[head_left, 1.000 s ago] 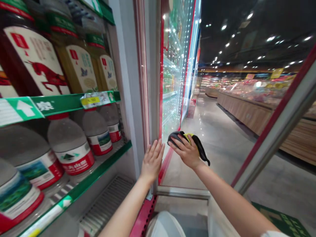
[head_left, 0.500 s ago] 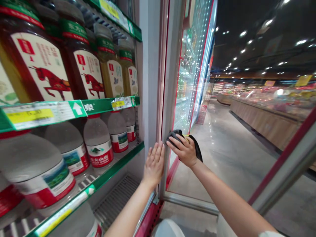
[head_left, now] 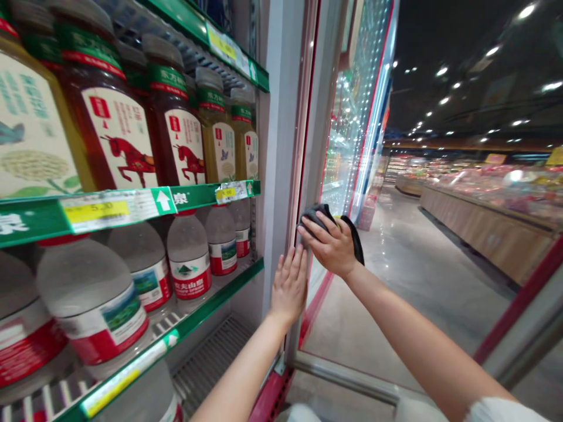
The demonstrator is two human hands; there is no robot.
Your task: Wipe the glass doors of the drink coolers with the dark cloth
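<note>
My right hand [head_left: 332, 243] presses a dark grey cloth [head_left: 317, 215] with a bit of yellow edging against the metal frame of the glass door [head_left: 314, 146], near its hinge side. Part of the cloth hangs past the wrist side of that hand. Just below and to the left, my left hand [head_left: 288, 287] lies flat along the same upright edge, its fingers stretched out and holding nothing. The cooler's side wall [head_left: 281, 117] rises just left of it. My palms hide what lies directly under them.
Left of my hands, cooler shelves hold several tea bottles [head_left: 127, 140] above several water bottles [head_left: 191, 264]. A green price rail [head_left: 197, 196] edges the shelf. The open door's bottom rail [head_left: 343, 372] crosses low in front. Beyond stands a wood-sided display counter [head_left: 484, 223] along the aisle.
My right hand and the cloth have moved slightly up the door frame. The left hand stays flat on the edge. The whole view has shifted, showing more of the shelves.
</note>
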